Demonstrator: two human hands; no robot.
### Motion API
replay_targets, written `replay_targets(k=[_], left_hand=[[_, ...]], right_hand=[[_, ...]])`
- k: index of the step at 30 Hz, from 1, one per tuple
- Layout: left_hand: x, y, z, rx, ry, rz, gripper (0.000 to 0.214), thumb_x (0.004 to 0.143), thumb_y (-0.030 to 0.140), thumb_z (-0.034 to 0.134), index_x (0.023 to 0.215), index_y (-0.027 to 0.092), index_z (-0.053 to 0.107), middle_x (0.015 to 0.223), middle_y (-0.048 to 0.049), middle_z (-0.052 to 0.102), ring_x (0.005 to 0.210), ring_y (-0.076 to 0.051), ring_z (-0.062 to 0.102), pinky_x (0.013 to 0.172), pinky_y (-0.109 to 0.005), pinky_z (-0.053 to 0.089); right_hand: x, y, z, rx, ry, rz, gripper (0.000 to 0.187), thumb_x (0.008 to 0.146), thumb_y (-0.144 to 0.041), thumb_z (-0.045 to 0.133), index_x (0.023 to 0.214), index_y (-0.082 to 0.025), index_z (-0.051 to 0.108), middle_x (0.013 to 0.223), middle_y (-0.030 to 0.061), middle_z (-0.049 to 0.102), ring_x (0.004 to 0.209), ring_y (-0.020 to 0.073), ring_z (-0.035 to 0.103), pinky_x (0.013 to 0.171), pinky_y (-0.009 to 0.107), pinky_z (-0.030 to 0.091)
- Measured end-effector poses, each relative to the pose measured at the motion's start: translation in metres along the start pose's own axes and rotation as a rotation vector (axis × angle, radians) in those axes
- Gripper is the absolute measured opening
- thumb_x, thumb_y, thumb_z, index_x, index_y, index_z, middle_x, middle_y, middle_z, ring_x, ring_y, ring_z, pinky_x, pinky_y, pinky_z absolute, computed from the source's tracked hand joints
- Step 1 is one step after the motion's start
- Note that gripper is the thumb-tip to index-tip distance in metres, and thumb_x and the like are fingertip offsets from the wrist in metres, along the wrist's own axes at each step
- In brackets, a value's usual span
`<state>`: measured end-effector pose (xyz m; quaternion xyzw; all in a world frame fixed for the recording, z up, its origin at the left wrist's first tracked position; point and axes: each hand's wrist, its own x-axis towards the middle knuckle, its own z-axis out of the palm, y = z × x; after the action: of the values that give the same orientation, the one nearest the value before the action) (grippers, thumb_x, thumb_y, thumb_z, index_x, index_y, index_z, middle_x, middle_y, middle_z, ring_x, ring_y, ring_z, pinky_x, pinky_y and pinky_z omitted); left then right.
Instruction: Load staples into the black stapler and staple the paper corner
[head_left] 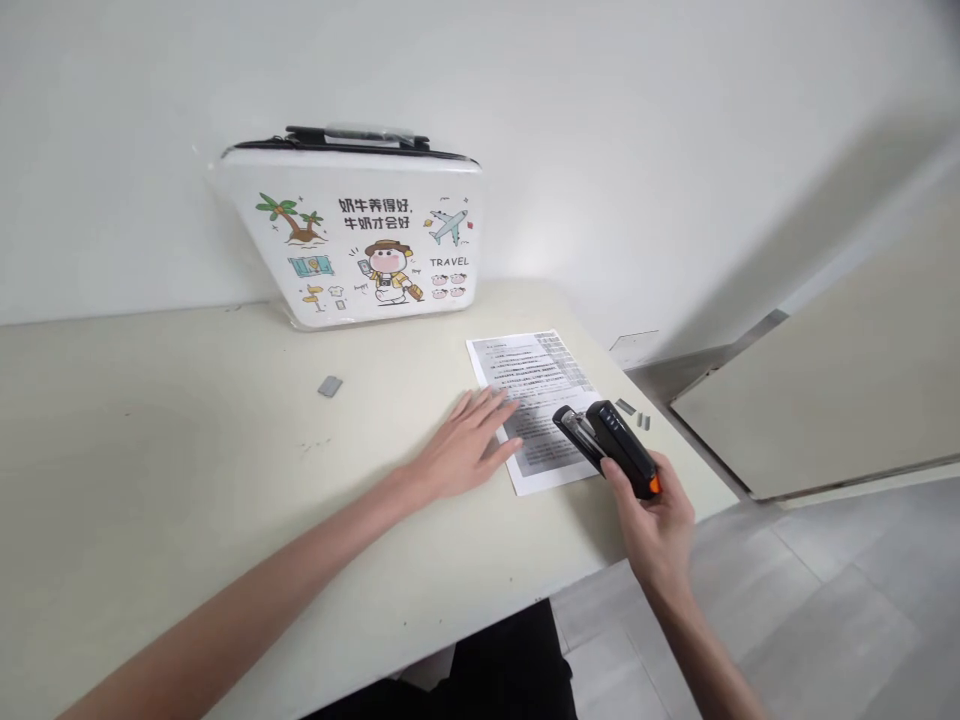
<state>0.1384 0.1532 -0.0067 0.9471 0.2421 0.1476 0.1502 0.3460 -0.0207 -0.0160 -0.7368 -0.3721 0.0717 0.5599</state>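
Observation:
Printed paper (536, 480) lies on the pale table, covered with dark lines of text and grey shaded patches. My left hand (469, 445) rests flat with its fingers spread, the fingertips over the paper's left edge. In my right hand (660, 525) is a black stapler (622, 450) with an orange tab at its rear. It is held above the paper's lower right side, its jaws apart and pointing up and left. Nothing shows between the jaws. Whether the paper is one sheet or a stack, I cannot tell.
A white zippered case (352, 240) with cartoon prints stands against the wall at the back. A small grey piece (330, 386) lies left of the paper. Staple strips (643, 421) sit near the table's right edge. Beyond that edge are a pale panel (840, 350) and the tiled floor (832, 620).

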Motion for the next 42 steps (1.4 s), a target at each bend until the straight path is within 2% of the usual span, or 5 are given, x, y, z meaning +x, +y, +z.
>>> replay_targets(k=[10,15,20,34,42], left_hand=[[-0.144,-0.051,-0.067,-0.117,0.145,-0.281,0.045,0.107,0.052,0.047,0.14,0.028,0.067,0.153,-0.0032,0.062,0.146,-0.025,0.054,0.127,-0.046,0.036],[-0.163,-0.064,-0.087,-0.399,0.417,-0.642,0.05,0.103,0.06,0.049,0.075,0.023,0.068,0.09,-0.003,0.08,0.087,-0.022,0.074,0.083,-0.033,0.058],[-0.166,-0.077,-0.095,-0.478,0.56,-0.722,0.054,0.105,0.061,0.043,0.074,0.022,0.063,0.079,-0.003,0.072,0.081,-0.02,0.068,0.079,-0.031,0.052],[-0.163,-0.079,-0.084,-0.458,0.505,-0.703,0.026,0.102,0.049,0.057,0.107,0.024,0.065,0.099,-0.0029,0.071,0.089,-0.02,0.063,0.081,-0.033,0.049],[-0.163,-0.077,-0.087,-0.461,0.74,-0.76,0.042,0.112,0.054,0.032,0.113,0.023,0.061,0.113,-0.0069,0.069,0.108,-0.023,0.062,0.095,-0.036,0.046]], right_hand=[[0.02,-0.051,0.053,-0.069,-0.46,-0.191,0.038,0.092,-0.059,0.069,0.101,-0.022,0.069,0.085,0.0027,0.068,0.077,0.0208,0.059,0.07,0.033,0.05],[0.023,-0.092,0.129,-0.002,-0.793,-0.387,0.034,0.093,-0.054,0.069,0.103,-0.022,0.068,0.097,0.0044,0.072,0.089,0.0219,0.065,0.081,0.034,0.051],[0.014,-0.103,0.179,0.027,-1.0,-0.435,0.034,0.093,-0.055,0.069,0.104,-0.023,0.068,0.097,0.0035,0.072,0.088,0.0206,0.065,0.076,0.032,0.051],[0.003,-0.094,0.184,0.057,-0.881,-0.306,0.047,0.112,-0.05,0.032,0.111,-0.025,0.071,0.112,0.0071,0.074,0.104,0.0248,0.067,0.093,0.039,0.051],[-0.001,-0.089,0.189,0.0,-0.858,-0.368,0.045,0.113,-0.046,0.029,0.105,-0.026,0.068,0.102,0.0071,0.07,0.1,0.0261,0.061,0.093,0.042,0.048]])
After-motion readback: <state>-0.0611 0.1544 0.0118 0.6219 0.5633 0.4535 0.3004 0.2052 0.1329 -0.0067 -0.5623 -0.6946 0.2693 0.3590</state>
